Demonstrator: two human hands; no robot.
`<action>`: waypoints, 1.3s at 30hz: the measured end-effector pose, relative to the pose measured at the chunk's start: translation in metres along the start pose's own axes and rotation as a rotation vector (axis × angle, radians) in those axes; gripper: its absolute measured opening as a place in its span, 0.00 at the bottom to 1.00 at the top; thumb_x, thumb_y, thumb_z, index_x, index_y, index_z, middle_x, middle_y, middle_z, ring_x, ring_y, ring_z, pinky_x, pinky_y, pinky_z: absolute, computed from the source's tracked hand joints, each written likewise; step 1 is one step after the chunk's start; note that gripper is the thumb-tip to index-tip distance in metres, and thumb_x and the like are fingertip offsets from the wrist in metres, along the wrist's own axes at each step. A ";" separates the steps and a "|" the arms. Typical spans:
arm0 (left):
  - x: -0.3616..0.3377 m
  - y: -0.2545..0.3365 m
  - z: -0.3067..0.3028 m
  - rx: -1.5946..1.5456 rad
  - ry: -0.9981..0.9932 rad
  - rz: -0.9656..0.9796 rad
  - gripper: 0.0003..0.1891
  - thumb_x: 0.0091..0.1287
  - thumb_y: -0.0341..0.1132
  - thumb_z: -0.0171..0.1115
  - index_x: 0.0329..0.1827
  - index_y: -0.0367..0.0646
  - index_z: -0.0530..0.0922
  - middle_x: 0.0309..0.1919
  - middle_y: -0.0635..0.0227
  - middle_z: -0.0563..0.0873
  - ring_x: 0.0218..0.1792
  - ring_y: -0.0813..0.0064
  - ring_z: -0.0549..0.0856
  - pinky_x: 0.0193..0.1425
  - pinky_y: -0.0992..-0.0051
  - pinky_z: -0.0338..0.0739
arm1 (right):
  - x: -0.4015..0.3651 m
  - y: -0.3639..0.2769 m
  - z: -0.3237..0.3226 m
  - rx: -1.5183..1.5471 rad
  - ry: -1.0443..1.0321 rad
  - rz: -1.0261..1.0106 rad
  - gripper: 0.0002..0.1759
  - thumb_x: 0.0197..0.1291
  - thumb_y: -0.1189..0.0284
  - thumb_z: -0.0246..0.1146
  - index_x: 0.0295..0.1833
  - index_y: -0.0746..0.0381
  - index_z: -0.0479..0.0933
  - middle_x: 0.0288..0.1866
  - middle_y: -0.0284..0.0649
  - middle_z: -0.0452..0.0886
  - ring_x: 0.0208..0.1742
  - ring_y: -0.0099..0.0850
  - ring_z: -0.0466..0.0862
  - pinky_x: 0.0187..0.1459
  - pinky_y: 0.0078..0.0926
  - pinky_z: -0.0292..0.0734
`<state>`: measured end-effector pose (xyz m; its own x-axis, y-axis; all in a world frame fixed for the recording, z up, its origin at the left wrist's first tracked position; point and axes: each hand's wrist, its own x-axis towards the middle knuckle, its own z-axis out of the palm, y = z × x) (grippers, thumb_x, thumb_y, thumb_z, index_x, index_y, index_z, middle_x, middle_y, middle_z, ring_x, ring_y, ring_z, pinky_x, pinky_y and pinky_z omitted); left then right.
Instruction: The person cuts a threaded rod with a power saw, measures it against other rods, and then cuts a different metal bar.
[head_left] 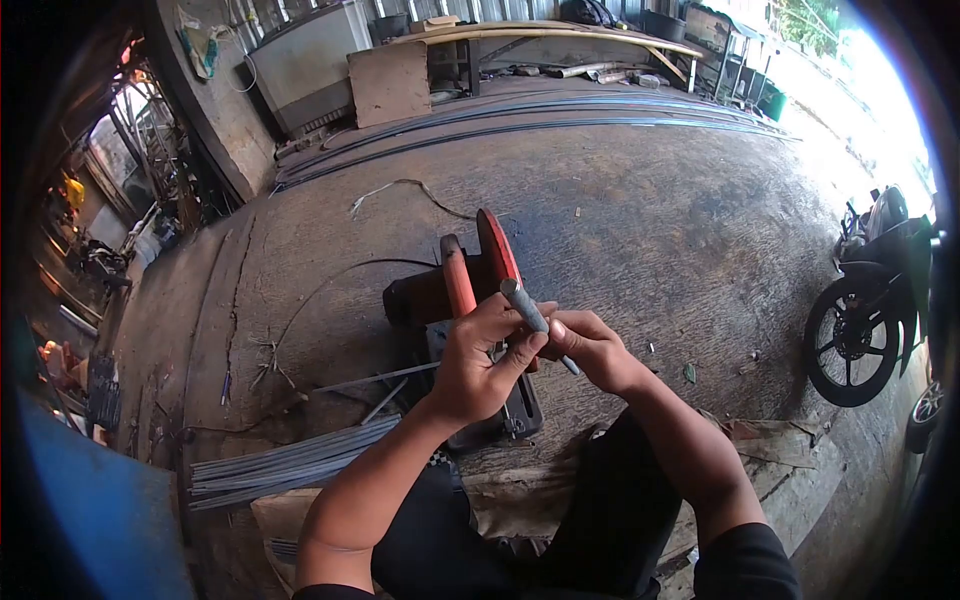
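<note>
In front of the saw, my left hand [485, 360] is closed round a thick grey marker [524, 303], its blunt end pointing up and away from me. My right hand [595, 352] meets it at the lower end, thumb and fingers pinched together. Below the right fingers a thin silvery tip [570, 366] sticks out; I cannot tell whether it belongs to the marker. Just beyond both hands stands a chop saw [410, 300] with a red handle [458, 280] and a red disc-shaped part [497, 245], partly covered by the hands.
Thin metal bars [300, 460] lie bundled at my left, with loose ones nearer the saw. A cable [330, 275] runs over the concrete floor [640, 220]. Long metal lengths [520, 112] lie across the back by a wooden bench [560, 36]. A motorcycle [865, 310] stands at right.
</note>
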<state>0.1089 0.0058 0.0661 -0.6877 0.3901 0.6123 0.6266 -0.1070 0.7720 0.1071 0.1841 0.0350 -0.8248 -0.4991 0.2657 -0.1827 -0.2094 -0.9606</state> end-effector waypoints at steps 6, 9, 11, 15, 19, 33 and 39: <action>0.002 -0.017 0.005 0.006 0.031 -0.088 0.09 0.67 0.30 0.61 0.46 0.34 0.81 0.40 0.63 0.82 0.33 0.81 0.81 0.36 0.79 0.76 | 0.002 0.012 -0.015 0.093 -0.005 0.098 0.25 0.72 0.53 0.48 0.45 0.66 0.77 0.27 0.29 0.69 0.30 0.20 0.68 0.33 0.21 0.64; 0.005 -0.023 0.005 0.024 0.031 -0.120 0.10 0.67 0.31 0.62 0.46 0.36 0.82 0.38 0.65 0.82 0.33 0.82 0.81 0.36 0.80 0.76 | 0.004 0.013 -0.018 0.138 -0.020 0.117 0.26 0.72 0.52 0.47 0.43 0.67 0.76 0.25 0.29 0.68 0.28 0.20 0.67 0.33 0.21 0.64; 0.007 -0.027 0.005 0.045 0.026 -0.112 0.10 0.67 0.32 0.63 0.46 0.36 0.82 0.38 0.67 0.81 0.32 0.83 0.81 0.35 0.80 0.75 | 0.004 0.014 -0.018 0.172 0.001 0.166 0.27 0.73 0.51 0.45 0.40 0.66 0.75 0.25 0.28 0.67 0.27 0.19 0.64 0.31 0.20 0.61; 0.008 -0.037 0.004 0.005 0.001 -0.106 0.10 0.67 0.31 0.62 0.47 0.34 0.80 0.39 0.69 0.81 0.34 0.84 0.78 0.36 0.82 0.72 | 0.007 0.015 -0.018 0.197 -0.010 0.189 0.28 0.73 0.51 0.44 0.38 0.65 0.74 0.24 0.27 0.65 0.26 0.18 0.62 0.29 0.20 0.59; 0.008 -0.040 0.004 0.011 0.024 -0.087 0.10 0.67 0.31 0.63 0.46 0.36 0.80 0.37 0.70 0.82 0.33 0.86 0.78 0.34 0.83 0.71 | 0.009 0.020 -0.019 0.234 -0.007 0.178 0.28 0.73 0.51 0.43 0.37 0.65 0.74 0.24 0.26 0.64 0.25 0.18 0.60 0.28 0.19 0.57; 0.006 -0.044 0.009 -0.132 0.137 -0.248 0.10 0.66 0.35 0.65 0.36 0.37 0.75 0.21 0.69 0.82 0.23 0.83 0.82 0.25 0.83 0.77 | 0.011 0.029 -0.013 0.244 0.030 0.247 0.30 0.73 0.50 0.43 0.38 0.66 0.75 0.23 0.30 0.70 0.23 0.18 0.65 0.25 0.19 0.61; 0.011 -0.058 0.000 0.025 0.200 -0.160 0.09 0.65 0.32 0.65 0.42 0.37 0.77 0.30 0.67 0.82 0.25 0.85 0.81 0.26 0.84 0.76 | 0.017 0.028 -0.004 0.203 0.245 0.089 0.21 0.73 0.54 0.48 0.39 0.62 0.71 0.24 0.27 0.67 0.23 0.15 0.65 0.23 0.16 0.60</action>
<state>0.0652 0.0160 0.0278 -0.8360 0.2110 0.5066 0.5115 -0.0350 0.8586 0.0854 0.1734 0.0126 -0.9415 -0.3107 0.1305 -0.0143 -0.3500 -0.9367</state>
